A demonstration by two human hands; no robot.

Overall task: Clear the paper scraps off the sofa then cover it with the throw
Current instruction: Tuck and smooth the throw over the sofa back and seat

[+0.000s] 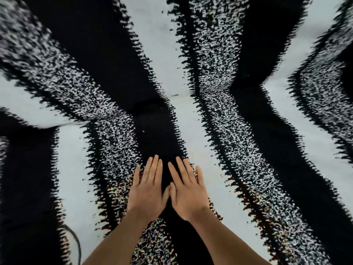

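Both hands, left hand [147, 190] & right hand [186, 194], lay flat, fingers straight on the throw [225, 131]; imo pushing unevenly could've bunched it up.

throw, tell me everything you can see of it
The throw fills the whole view, spread out wide. It looks like soft woven fabric with bold wavy stripes: solid black, plain white and speckled black-and-white, with jagged edges between them. The stripes kink along a crease across the middle. Near the bottom centre the left hand and the right hand lie flat on it side by side, fingers straight, thumbs meeting over a black stripe. What lies beneath is hidden.
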